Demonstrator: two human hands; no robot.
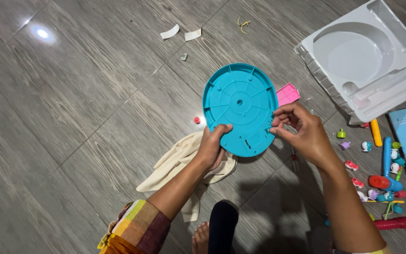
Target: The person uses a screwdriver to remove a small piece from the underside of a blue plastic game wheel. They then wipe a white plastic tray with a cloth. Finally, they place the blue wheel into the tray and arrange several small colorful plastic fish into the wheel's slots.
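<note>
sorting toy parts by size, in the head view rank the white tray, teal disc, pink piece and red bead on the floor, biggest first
1. white tray
2. teal disc, though it is held up nearer the camera, so this gap is unsure
3. pink piece, partly hidden by the disc
4. red bead

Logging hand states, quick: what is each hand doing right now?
Left hand: closed on the lower edge of the teal round disc.
Right hand: fingertips pinching the disc's right edge.

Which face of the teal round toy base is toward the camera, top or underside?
Underside. The teal round toy base shows radial ribs, a centre hub and a small compartment cover; left hand and right hand hold it.
</note>
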